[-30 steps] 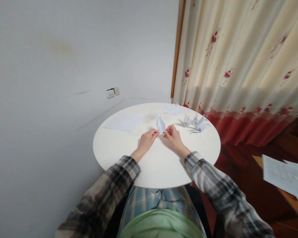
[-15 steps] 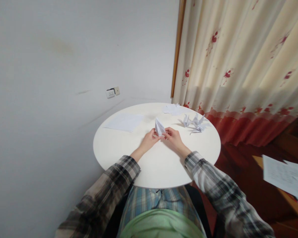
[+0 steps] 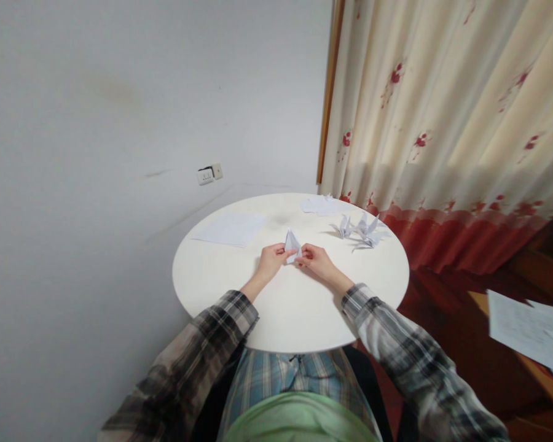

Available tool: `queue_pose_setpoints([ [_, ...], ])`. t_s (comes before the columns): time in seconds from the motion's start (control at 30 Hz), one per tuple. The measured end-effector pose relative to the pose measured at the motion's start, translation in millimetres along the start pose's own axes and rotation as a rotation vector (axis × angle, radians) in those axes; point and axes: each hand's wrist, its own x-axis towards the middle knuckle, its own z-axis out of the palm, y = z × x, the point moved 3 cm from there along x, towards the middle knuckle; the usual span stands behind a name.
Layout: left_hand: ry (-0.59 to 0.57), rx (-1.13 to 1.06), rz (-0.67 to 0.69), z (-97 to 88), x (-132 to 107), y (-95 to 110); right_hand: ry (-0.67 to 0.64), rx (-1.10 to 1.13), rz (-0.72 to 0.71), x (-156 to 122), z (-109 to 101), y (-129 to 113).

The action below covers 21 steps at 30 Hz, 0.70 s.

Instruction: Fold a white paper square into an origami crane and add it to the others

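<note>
Between my hands, over the middle of the round white table (image 3: 276, 313), is a small piece of folded white paper (image 3: 292, 239) with its point upward. My left hand (image 3: 271, 259) grips its left side, the thumb lying across the front. On the right edge, my right hand (image 3: 317, 260) pinches the paper between thumb and fingers. The fine folds are too small to make out. Beyond my right hand stand several folded paper cranes (image 3: 367, 232) grouped together.
Flat white paper (image 3: 230, 228) lies at the table's back left, and more paper pieces (image 3: 322, 205) at the far edge. A wall with a socket (image 3: 205, 177) borders the left. A curtain (image 3: 424, 141) hangs at the right, above written sheets (image 3: 529, 325) on a lower surface.
The folded paper has come slightly lower and nearer to me, and it has turned a little. My left thumb now lies across its front; both hands still hold it.
</note>
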Motion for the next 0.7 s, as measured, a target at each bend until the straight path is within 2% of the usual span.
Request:
queue_pose_setpoints([
  [0.13, 0.019, 0.153, 0.065, -3.5, 0.4, 0.4, 0.117, -0.140, -0.107, 1.1, -6.1, -6.8],
  [0.3, -0.036, 0.251, 0.087, -4.0, 0.0, -3.8, 0.188, -0.149, -0.129, 3.6, -11.0, -7.9],
  [0.4, -0.081, 0.164, 0.058, -0.9, -0.2, -4.6, 0.188, -0.129, -0.113, 3.9, -11.8, -5.8],
  [0.57, -0.153, -0.171, -0.007, 7.0, -0.9, 0.6, 0.197, -0.036, -0.100, 5.1, -13.8, -3.2],
  [0.7, -0.210, -0.149, -0.119, 9.7, -1.8, -2.4, 0.158, 0.040, -0.074, 5.3, -12.8, -3.4],
])
